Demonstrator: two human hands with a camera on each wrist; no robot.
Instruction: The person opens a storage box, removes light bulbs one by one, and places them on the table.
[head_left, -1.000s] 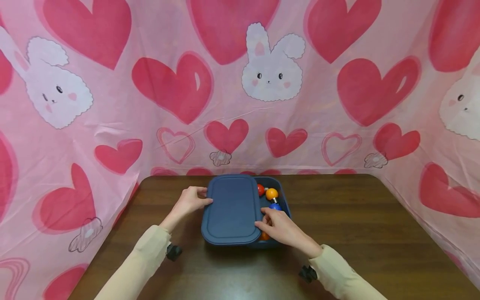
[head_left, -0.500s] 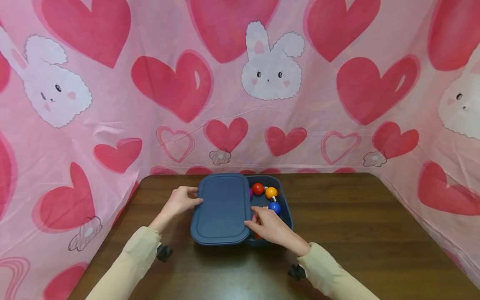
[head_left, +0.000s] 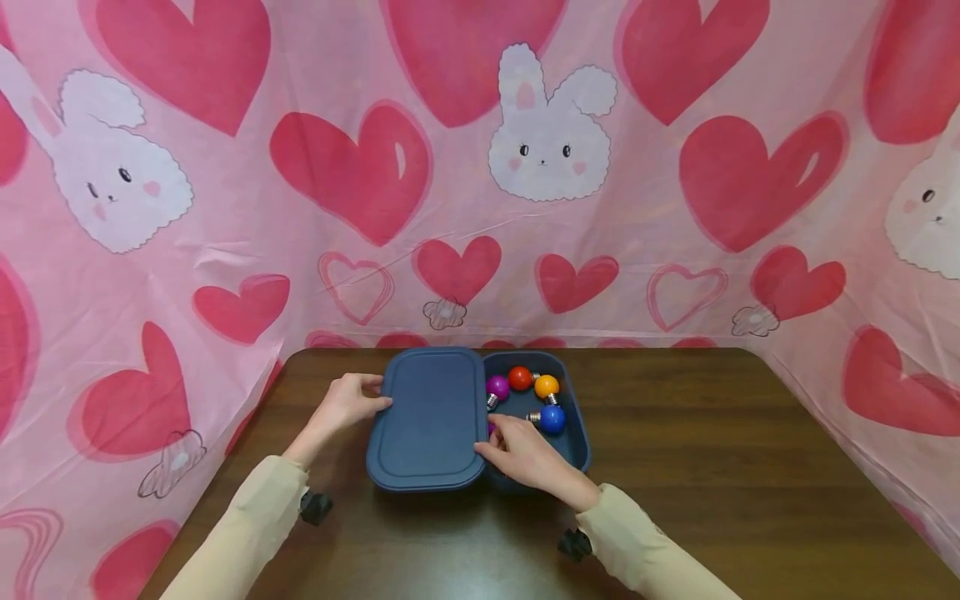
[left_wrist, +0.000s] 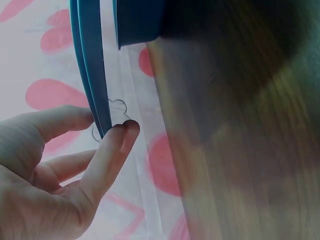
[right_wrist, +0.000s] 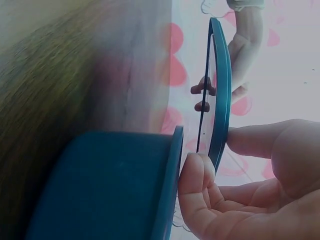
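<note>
A dark blue rectangular lid [head_left: 427, 417] is held level between both hands, raised above a matching blue box [head_left: 583, 442] and shifted to its left. My left hand [head_left: 347, 408] pinches the lid's left edge, thumb above and fingers beneath in the left wrist view. On the opposite edge my right hand [head_left: 525, 450] pinches the lid the same way, its fingers close to the box rim [right_wrist: 175, 155]. Inside the box lie colourful light bulbs: a red bulb [head_left: 520, 378], an orange bulb [head_left: 547, 387], a blue bulb [head_left: 552, 419] and a purple bulb [head_left: 497, 387]. The lid and right hand hide the rest.
The box stands on a brown wooden table [head_left: 675, 467], near its back edge. Behind and along the sides hangs a pink cloth [head_left: 630, 225] printed with hearts and rabbits.
Both hands have carried the lid to the left, off more of the box. The purple bulb and more of the box's inside have come into view.
</note>
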